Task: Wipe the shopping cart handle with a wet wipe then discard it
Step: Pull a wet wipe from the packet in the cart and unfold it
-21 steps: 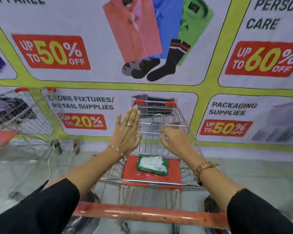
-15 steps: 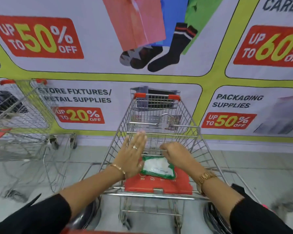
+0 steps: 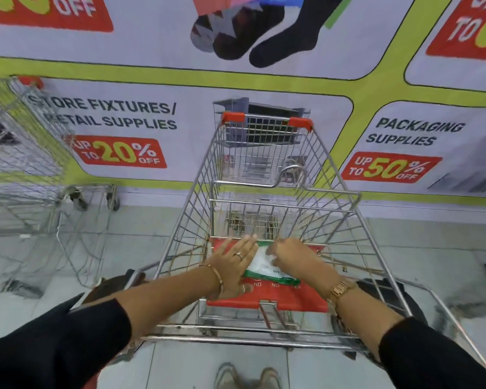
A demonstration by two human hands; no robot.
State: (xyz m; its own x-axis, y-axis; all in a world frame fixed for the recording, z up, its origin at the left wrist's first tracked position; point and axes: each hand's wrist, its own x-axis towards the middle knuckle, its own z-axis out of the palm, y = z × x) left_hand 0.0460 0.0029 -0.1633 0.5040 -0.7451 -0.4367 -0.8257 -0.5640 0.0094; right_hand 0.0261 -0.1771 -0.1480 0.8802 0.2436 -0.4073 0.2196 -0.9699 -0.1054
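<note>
Both hands observed over wipes pack (image 3: 267, 269) lying on cart's red seat flap (image 3: 267, 301). We note left hand (image 3: 233, 265) flat, fingers spread, against pack's left edge; right hand (image 3: 295, 258) curled on pack's top, grip unclear.

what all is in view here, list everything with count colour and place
shopping cart: 1, silver wire with red corner caps, centre, facing the wall
child seat flap: 1, red, near end of the cart
wet wipe pack: 1, green and white, lying on the flap under both hands
second cart: 1, silver wire, left by the wall
wall banner: 1, white panels with green borders and red discount tags, behind the carts
floor: grey glossy tiles
feet: 2, bottom centre, blurred
left hand: flat, fingers spread, on the pack's left edge; ring and bracelet
right hand: fingers curled onto the pack's top; gold watch
</note>
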